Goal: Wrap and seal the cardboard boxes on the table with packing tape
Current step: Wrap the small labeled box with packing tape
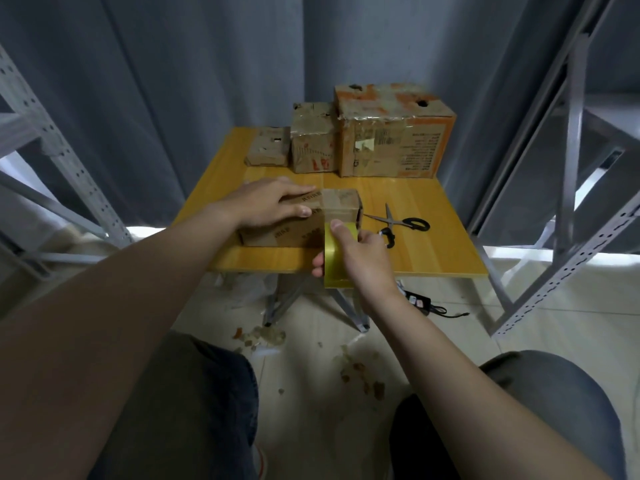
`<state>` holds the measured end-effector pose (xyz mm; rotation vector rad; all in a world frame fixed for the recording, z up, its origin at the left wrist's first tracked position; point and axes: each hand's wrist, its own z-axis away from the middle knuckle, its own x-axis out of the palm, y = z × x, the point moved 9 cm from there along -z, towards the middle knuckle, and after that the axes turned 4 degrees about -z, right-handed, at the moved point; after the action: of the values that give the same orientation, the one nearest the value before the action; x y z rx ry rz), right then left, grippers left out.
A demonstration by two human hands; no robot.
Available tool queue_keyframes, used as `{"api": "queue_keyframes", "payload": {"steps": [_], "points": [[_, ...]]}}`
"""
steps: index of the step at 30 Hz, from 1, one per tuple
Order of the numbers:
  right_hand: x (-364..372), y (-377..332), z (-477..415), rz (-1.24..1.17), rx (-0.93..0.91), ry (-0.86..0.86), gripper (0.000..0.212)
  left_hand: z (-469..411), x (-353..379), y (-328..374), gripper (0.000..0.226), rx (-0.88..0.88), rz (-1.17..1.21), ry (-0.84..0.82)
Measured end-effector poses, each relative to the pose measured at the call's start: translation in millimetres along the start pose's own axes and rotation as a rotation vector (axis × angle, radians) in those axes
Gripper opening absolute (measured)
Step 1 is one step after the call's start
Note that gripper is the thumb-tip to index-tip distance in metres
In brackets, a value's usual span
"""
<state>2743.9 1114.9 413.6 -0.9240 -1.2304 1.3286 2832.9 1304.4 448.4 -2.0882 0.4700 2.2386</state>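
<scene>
1. My left hand (273, 202) lay flat on top of a box (298, 233). Its fingers (298, 192) were straight and pressed down on it.
2. That box sat near the front edge of the bench (436, 244), a bit left of the middle.
3. My right hand (362, 252) gripped the tape (334, 263), a yellow roll. The thumb was on top and the fingers curled around it.
4. The roll was just in front of the box, at its right end, and hung partly past the bench edge.
5. A clear strip (341, 211) ran from the roll up the front of the box and over its top.
6. The scissors (398, 223) lay open on the bench, just beside the box on its right.
7. Three more boxes stood in a row at the back: a small box (268, 148) on the left, a middle box (313, 143), and a big box (391, 133) on the right.
8. Brown scraps (360, 372) lay on the floor (311, 358) under the bench.
</scene>
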Motion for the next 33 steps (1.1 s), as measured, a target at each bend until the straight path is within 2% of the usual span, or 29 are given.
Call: {"api": "queue_keyframes", "payload": {"steps": [2,7,10,12,16,18,23,25,29,33], "points": [[-0.3,-4.2,5.9,-0.047,-0.006,-0.007,0.028,1.0,-1.0,-0.1,0.075,0.019,0.035,-0.029],[3.8,-8.7,24.8,-0.151,-0.099,-0.03,0.024,1.4,-2.0,1.8,0.073,0.072,0.06,-0.135],[7.5,-15.3,20.6,-0.171,-0.112,-0.011,0.026,-5.6,-1.5,0.9,0.059,0.06,0.01,-0.156],[9.3,-25.3,12.8,-0.159,-0.124,-0.003,0.024,-10.9,-4.1,-0.9,0.047,0.024,0.008,-0.112],[9.7,-44.4,-7.4,-0.107,-0.152,0.014,0.021,-13.2,-16.3,12.6,0.017,0.041,0.084,0.145],[7.2,-50.3,-18.9,-0.071,-0.141,0.044,0.028,-14.7,-13.2,22.1,0.026,0.073,0.076,0.165],[6.1,-60.9,-39.8,-0.017,-0.131,0.052,0.038,-9.6,15.8,15.4,0.111,-0.061,-0.099,-0.137],[5.1,-63.0,-43.2,0.012,-0.147,0.066,0.036,-6.3,20.8,14.5,0.13,-0.046,-0.153,-0.143],[6.3,-63.1,-41.7,0.103,-0.192,0.068,0.033,-8.1,16.2,12.3,0.11,-0.048,-0.114,0.049],[3.0,-67.0,-39.0,0.159,-0.197,0.114,0.039,-9.5,15.7,8.7,0.104,-0.068,-0.04,0.036]]}}
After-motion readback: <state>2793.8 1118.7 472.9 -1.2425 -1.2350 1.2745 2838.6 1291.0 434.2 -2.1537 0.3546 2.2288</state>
